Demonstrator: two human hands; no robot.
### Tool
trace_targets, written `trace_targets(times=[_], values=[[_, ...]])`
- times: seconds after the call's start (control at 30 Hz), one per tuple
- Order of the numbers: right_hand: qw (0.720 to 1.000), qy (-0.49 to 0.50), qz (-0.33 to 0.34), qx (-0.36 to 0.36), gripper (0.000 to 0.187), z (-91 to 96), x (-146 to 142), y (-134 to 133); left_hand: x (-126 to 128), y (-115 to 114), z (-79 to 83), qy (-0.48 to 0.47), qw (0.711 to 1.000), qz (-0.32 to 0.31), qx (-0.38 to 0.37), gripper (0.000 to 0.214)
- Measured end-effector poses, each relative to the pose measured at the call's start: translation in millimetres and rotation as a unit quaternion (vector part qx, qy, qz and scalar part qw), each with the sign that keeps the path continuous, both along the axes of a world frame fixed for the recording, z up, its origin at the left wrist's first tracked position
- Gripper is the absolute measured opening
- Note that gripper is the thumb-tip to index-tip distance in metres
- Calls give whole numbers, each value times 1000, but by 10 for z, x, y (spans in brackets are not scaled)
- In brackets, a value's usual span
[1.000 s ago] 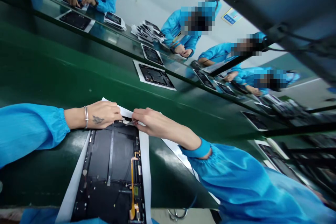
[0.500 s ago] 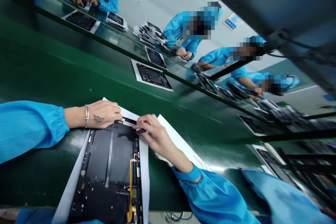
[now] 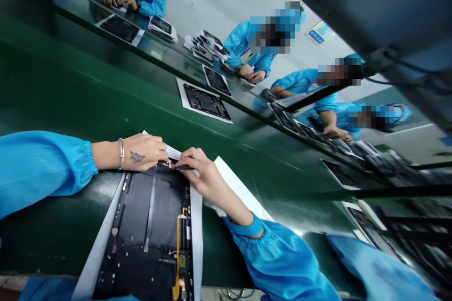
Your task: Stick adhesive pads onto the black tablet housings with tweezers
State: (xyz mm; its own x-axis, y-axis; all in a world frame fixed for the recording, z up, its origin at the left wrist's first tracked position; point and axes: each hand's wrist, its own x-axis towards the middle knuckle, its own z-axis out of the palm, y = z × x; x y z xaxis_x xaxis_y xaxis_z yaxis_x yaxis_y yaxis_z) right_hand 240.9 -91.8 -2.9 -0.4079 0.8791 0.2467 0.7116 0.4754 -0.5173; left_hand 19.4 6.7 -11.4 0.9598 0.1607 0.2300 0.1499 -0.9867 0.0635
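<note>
An opened tablet (image 3: 151, 211) lies on a white paper sheet (image 3: 233, 188), its black inner chassis showing a grey strip and a yellow flex cable (image 3: 177, 254). My left hand (image 3: 143, 153), with a bracelet at the wrist, is pinched at the tablet's top edge beside a small gold-coloured part (image 3: 164, 163). My right hand (image 3: 199, 176) grips a slim dark pointed tool (image 3: 184, 167) against that same edge. The tool's tip sits close to my left fingers. Both fingertips partly hide the edge.
A green conveyor belt (image 3: 106, 89) runs diagonally, carrying another tablet on white paper (image 3: 205, 101). Beyond a dark rail, co-workers in blue smocks (image 3: 247, 47) handle more tablets, with a loose stack (image 3: 206, 47) near them. A dark overhead structure (image 3: 370, 9) fills the upper right.
My right hand has curled and turned, bringing the dark tool level along the tablet's edge. More white paper shows under my right forearm. My left hand stays at the edge.
</note>
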Motion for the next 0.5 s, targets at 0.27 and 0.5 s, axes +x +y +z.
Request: trace_targets(times=[0.27,0.5], values=[[973,132,-191,17,18,-114,-55,64,123,-131,151,23,996,81,-34,13],[947,203,-239,-72,24,-162,0,191,507,-264,425,156,984,78,39,15]])
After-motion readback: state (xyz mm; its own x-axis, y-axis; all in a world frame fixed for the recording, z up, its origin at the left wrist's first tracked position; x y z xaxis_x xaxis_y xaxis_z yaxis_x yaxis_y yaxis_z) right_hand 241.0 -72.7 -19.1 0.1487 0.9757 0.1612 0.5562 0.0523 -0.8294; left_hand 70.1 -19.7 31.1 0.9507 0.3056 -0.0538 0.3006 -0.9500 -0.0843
